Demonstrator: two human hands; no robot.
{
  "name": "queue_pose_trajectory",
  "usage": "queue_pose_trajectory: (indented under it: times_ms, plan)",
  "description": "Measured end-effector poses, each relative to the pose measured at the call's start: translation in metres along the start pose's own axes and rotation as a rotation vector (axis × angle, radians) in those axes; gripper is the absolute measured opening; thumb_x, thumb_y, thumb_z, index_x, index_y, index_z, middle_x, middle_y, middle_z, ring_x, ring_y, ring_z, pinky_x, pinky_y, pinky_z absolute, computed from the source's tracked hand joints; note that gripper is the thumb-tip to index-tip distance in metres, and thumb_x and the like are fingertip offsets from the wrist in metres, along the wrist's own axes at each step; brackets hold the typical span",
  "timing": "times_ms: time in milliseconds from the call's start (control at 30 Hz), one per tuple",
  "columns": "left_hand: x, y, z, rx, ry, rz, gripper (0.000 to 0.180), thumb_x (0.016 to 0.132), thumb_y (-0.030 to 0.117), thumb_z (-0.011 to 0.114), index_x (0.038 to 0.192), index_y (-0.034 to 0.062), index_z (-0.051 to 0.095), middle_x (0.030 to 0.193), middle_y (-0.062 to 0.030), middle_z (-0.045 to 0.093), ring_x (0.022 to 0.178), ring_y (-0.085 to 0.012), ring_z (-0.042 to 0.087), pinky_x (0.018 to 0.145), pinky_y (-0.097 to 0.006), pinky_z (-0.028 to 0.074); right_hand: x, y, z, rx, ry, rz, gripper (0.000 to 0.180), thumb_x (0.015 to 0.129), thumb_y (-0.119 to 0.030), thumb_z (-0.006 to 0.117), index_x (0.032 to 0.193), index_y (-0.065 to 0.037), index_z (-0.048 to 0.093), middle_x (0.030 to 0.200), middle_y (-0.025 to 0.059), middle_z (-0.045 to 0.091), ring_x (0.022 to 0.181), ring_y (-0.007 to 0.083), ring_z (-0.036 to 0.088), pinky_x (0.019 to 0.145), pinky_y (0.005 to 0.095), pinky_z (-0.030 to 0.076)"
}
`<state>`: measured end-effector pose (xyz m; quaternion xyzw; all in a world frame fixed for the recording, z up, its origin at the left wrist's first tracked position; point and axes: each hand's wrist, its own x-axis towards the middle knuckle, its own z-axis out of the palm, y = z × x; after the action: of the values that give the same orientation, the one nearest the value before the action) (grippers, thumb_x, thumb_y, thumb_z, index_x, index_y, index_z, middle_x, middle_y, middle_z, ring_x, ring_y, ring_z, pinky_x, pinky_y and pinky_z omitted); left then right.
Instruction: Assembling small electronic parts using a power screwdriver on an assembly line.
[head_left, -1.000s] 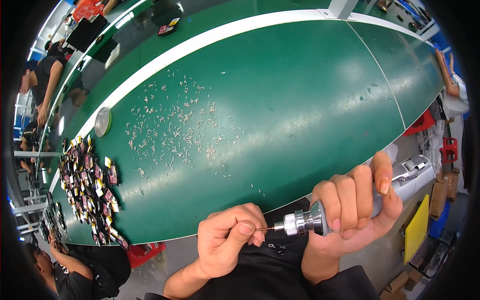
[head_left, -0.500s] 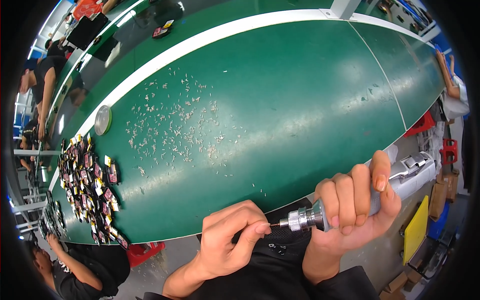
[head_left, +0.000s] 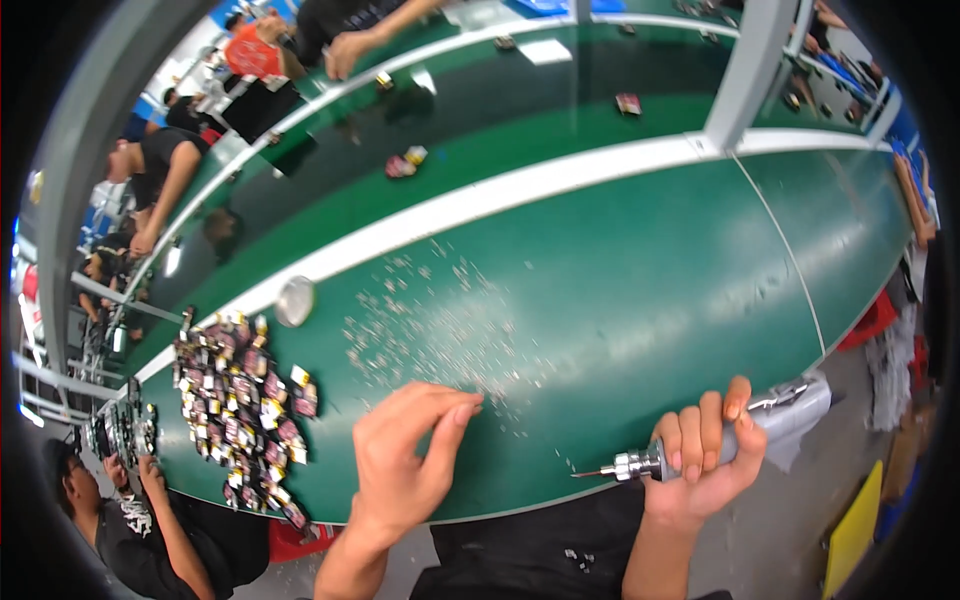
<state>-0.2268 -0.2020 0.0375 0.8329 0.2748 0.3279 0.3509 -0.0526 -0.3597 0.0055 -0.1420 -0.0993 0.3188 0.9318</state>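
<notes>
My right hand (head_left: 708, 445) is wrapped round a grey and silver electric screwdriver (head_left: 648, 463). Its thin bit points left, over the front edge of the green table. Above the tabletop, my left hand (head_left: 412, 455) is closed in a pinch, thumb against forefinger. Whatever may be between those fingertips is too small to make out. Just beyond the pinch lie many tiny silver screws (head_left: 440, 335), scattered loosely across the green table (head_left: 640, 270). A couple of screws lie close to the screwdriver's tip.
Left of the screws spreads a heap of small black parts with yellow and white pieces (head_left: 240, 410). A round shallow dish (head_left: 295, 301) stands behind it. Past a white rail (head_left: 480, 190) runs a dark green belt carrying a few parts. Other people sit at the left; a grey post (head_left: 750, 80) rises behind.
My left hand has left the screwdriver's bit and moved up and left, toward the scattered screws. My right hand still grips the screwdriver. The view has tilted up, showing more of the belt.
</notes>
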Motion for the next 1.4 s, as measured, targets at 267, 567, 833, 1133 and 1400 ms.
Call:
queue_pose_trajectory:
  times_ms: [267, 567, 833, 1133, 1400]
  plan:
    - [0.159, -0.103, -0.027, 0.593, 0.159, -0.049, 0.028, 0.085, 0.014, 0.062, 0.109, 0.0012, 0.057, 0.085, -0.0162, 0.065, 0.080, -0.0344, 0.063, 0.074, -0.041, 0.050, 0.015, 0.018, -0.013, -0.030, 0.144, -0.022, 0.009, 0.091, -0.014, 0.046, 0.086, -0.007, 0.044, 0.051, -0.0005, 0.034, 0.038, 0.0093, 0.033, 0.042, 0.0268, 0.036]
    - [0.217, -0.167, 0.003, 0.831, 0.065, -0.053, 0.044, 0.077, 0.015, 0.066, 0.115, -0.0036, 0.055, 0.107, -0.0255, 0.058, 0.100, -0.0407, 0.054, 0.089, -0.047, 0.046, 0.014, 0.011, -0.021, -0.039, 0.157, 0.093, 0.009, 0.088, -0.016, 0.047, 0.086, -0.007, 0.044, 0.051, 0.0010, 0.036, 0.038, 0.0125, 0.035, 0.043, 0.0304, 0.038]
    - [0.186, -0.087, 0.030, 0.355, -0.105, 0.244, 0.029, 0.076, -0.002, 0.062, 0.104, -0.0013, 0.060, 0.102, -0.0162, 0.059, 0.092, -0.0326, 0.058, 0.083, -0.039, 0.048, 0.013, 0.000, -0.028, 0.021, 0.065, 0.150, 0.011, 0.088, -0.016, 0.045, 0.091, -0.007, 0.051, 0.054, 0.0041, 0.041, 0.045, 0.0160, 0.040, 0.052, 0.0340, 0.038]
    - [0.043, 0.014, 0.098, 0.063, -0.732, 0.690, 0.049, 0.073, -0.003, 0.064, 0.121, -0.0032, 0.053, 0.122, -0.0168, 0.054, 0.112, -0.0337, 0.055, 0.094, -0.044, 0.047, -0.013, -0.020, -0.027, -0.026, 0.089, 0.176, 0.011, 0.090, -0.018, 0.045, 0.087, -0.008, 0.048, 0.052, 0.0010, 0.038, 0.040, 0.0129, 0.037, 0.049, 0.0308, 0.039]
    - [0.038, 0.020, 0.095, 0.055, -0.630, 0.590, 0.036, 0.075, -0.003, 0.062, 0.111, -0.0057, 0.055, 0.114, -0.0179, 0.058, 0.109, -0.0333, 0.057, 0.089, -0.041, 0.050, -0.040, -0.033, -0.026, -0.029, 0.108, 0.165, 0.009, 0.089, -0.016, 0.045, 0.089, -0.007, 0.048, 0.052, 0.0020, 0.039, 0.040, 0.0143, 0.038, 0.050, 0.0320, 0.040]
